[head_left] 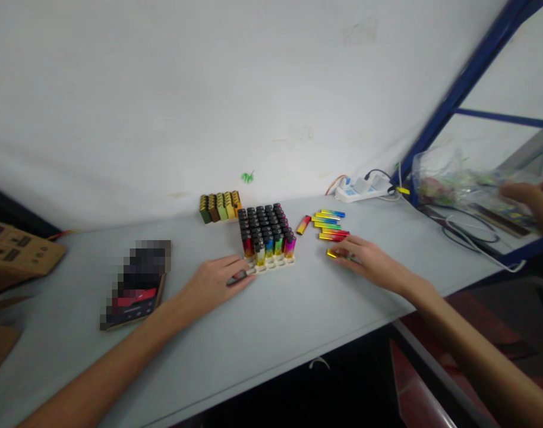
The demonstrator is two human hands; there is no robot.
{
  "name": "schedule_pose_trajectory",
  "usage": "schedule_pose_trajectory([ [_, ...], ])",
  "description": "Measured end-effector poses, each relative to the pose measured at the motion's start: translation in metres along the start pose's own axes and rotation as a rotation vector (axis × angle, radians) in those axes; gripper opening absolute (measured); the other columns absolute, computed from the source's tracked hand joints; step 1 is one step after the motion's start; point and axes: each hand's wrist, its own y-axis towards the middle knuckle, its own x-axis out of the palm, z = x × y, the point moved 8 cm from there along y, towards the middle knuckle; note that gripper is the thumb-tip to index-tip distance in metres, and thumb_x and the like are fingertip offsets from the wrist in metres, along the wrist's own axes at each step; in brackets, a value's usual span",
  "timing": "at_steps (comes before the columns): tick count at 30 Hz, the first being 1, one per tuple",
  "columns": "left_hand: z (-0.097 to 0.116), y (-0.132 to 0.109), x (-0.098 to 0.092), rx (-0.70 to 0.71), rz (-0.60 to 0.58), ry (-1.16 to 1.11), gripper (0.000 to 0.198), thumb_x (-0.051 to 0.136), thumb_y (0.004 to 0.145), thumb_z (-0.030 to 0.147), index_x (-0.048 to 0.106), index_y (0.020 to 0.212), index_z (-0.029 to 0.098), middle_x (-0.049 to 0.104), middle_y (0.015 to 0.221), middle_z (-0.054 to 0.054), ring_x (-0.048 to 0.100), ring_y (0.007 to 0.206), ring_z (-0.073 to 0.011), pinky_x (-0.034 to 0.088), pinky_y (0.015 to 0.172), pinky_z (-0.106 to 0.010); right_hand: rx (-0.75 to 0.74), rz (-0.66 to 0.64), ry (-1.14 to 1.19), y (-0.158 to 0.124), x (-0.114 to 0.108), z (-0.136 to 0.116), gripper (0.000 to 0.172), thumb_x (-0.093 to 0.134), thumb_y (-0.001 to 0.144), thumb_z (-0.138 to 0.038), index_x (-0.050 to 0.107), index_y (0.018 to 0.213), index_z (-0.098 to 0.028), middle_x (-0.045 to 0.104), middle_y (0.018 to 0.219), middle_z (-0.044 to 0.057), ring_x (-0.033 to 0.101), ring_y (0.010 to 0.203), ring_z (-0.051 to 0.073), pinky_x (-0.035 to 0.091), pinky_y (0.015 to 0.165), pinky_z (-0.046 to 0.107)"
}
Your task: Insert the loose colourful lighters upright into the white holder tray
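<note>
My left hand [222,276] is at the near left corner of a white holder [275,265], its fingers closed round a dark, slim tool [236,277]. Many lighters with black tops [265,226] stand upright in the holder, and some slots at its near edge show bare. To the right, my right hand [354,257] grips a yellow metallic piece [331,253] low over the table. Just beyond it lie several coloured metallic sleeves [329,223] in a loose row. A red and yellow one [303,225] lies apart, nearer the holder.
A second block of gold-topped lighters [220,207] stands near the wall. A phone [140,282] lies at the left, beside cardboard boxes [24,249]. A power strip [363,189] and cables are at the back right. Another person's hand [527,199] shows beyond the blue frame [450,110].
</note>
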Motion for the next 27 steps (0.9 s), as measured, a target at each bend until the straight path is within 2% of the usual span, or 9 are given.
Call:
schedule_pose_trajectory([
  [4, 0.001, 0.0, -0.001, 0.002, 0.002, 0.008, 0.026, 0.054, 0.106, 0.034, 0.063, 0.085, 0.02, 0.061, 0.074, 0.002, 0.059, 0.065, -0.0134, 0.045, 0.065, -0.024, 0.035, 0.104, 0.234, 0.01, -0.012, -0.018, 0.032, 0.054, 0.104, -0.048, 0.069, 0.112, -0.022, 0.069, 0.106, 0.011, 0.065, 0.094, 0.025, 0.054, 0.089, 0.043],
  [9, 0.0, -0.001, 0.001, 0.024, -0.004, 0.022, 0.025, 0.055, 0.106, 0.033, 0.062, 0.085, 0.02, 0.063, 0.076, 0.001, 0.062, 0.067, -0.0137, 0.045, 0.066, -0.024, 0.153, 0.001, 0.805, 0.016, 0.01, -0.032, 0.037, 0.047, 0.106, -0.057, 0.057, 0.107, -0.022, 0.063, 0.085, 0.002, 0.061, 0.076, 0.017, 0.053, 0.072, 0.033],
  [11, 0.0, -0.001, 0.002, 0.031, -0.006, 0.035, 0.025, 0.055, 0.106, 0.032, 0.062, 0.086, 0.019, 0.063, 0.077, 0.001, 0.063, 0.067, -0.0136, 0.045, 0.065, -0.024, 0.208, 0.002, 0.943, 0.019, 0.019, -0.033, 0.039, 0.049, 0.104, -0.06, 0.054, 0.111, -0.023, 0.056, 0.075, -0.003, 0.056, 0.065, 0.014, 0.046, 0.058, 0.027],
  [13, 0.0, -0.001, 0.003, 0.031, -0.006, 0.045, 0.025, 0.055, 0.106, 0.032, 0.062, 0.086, 0.019, 0.063, 0.077, 0.001, 0.063, 0.067, -0.0136, 0.045, 0.065, -0.024, 0.27, 0.049, 0.96, 0.023, 0.021, -0.029, 0.042, 0.056, 0.1, -0.063, 0.058, 0.11, -0.022, 0.046, 0.067, -0.006, 0.045, 0.054, 0.011, 0.031, 0.046, 0.023],
  [15, 0.0, -0.002, 0.003, 0.029, -0.008, 0.047, 0.025, 0.055, 0.106, 0.032, 0.062, 0.086, 0.019, 0.064, 0.077, 0.001, 0.063, 0.067, -0.0137, 0.045, 0.066, -0.024, 0.304, 0.154, 0.879, 0.028, 0.016, -0.024, 0.043, 0.068, 0.093, -0.061, 0.064, 0.104, -0.02, 0.042, 0.062, -0.008, 0.035, 0.049, 0.009, 0.021, 0.044, 0.023],
  [18, -0.001, -0.002, 0.003, 0.025, -0.014, 0.043, 0.025, 0.055, 0.106, 0.032, 0.062, 0.086, 0.019, 0.063, 0.077, 0.001, 0.063, 0.068, -0.0136, 0.045, 0.067, -0.024, 0.324, 0.333, 0.741, 0.032, 0.004, -0.018, 0.041, 0.083, 0.081, -0.055, 0.069, 0.09, -0.017, 0.037, 0.055, -0.008, 0.028, 0.049, 0.008, 0.017, 0.046, 0.026],
  [20, -0.001, -0.002, 0.003, 0.023, -0.011, 0.042, 0.024, 0.056, 0.106, 0.032, 0.062, 0.086, 0.019, 0.063, 0.077, 0.001, 0.062, 0.067, -0.0135, 0.045, 0.066, -0.024, 0.321, 0.383, 0.745, 0.034, 0.002, -0.017, 0.042, 0.084, 0.079, -0.056, 0.068, 0.083, -0.017, 0.032, 0.053, -0.009, 0.025, 0.05, 0.008, 0.016, 0.047, 0.027],
  [22, -0.001, -0.003, 0.003, 0.029, 0.003, 0.046, 0.025, 0.056, 0.106, 0.032, 0.062, 0.086, 0.019, 0.063, 0.076, 0.001, 0.061, 0.066, -0.0135, 0.044, 0.065, -0.024, 0.267, 0.378, 0.772, 0.038, 0.005, -0.022, 0.045, 0.079, 0.083, -0.061, 0.068, 0.079, -0.017, 0.033, 0.056, -0.007, 0.027, 0.052, 0.009, 0.02, 0.047, 0.026],
  [27, 0.0, -0.003, 0.003, 0.025, -0.007, 0.046, 0.026, 0.054, 0.107, 0.033, 0.062, 0.086, 0.019, 0.063, 0.077, 0.001, 0.063, 0.068, -0.0138, 0.046, 0.067, -0.024, 0.135, 0.279, 0.865, 0.045, 0.019, -0.043, 0.054, 0.064, 0.09, -0.072, 0.062, 0.08, -0.019, 0.057, 0.08, 0.001, 0.052, 0.067, 0.013, 0.047, 0.059, 0.026],
])
